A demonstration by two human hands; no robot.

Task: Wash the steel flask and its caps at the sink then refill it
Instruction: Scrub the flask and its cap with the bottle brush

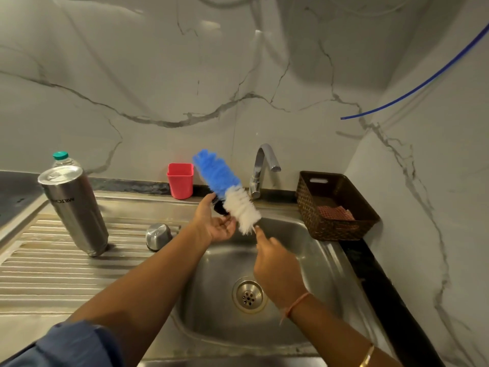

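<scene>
Steel flask (75, 207) standing upturned on drainboard (39, 260)
Gripping black cap (221, 207) in curled left hand (217, 226); pinching brush (227, 189) handle with right hand (277, 263) fingers

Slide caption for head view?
Over the sink, right hand holds a bottle brush against a black cap in the left hand; steel flask stands inverted on the drainboard.

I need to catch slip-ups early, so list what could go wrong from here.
1. The right hand pinches only the thin stem of the long brush; the grip could slip and the head swing.
2. The steel cap sits near the sink rim beside the left forearm; a nudge may knock it in.
3. The tall flask stands on the ridged drainboard and could tip.
</scene>
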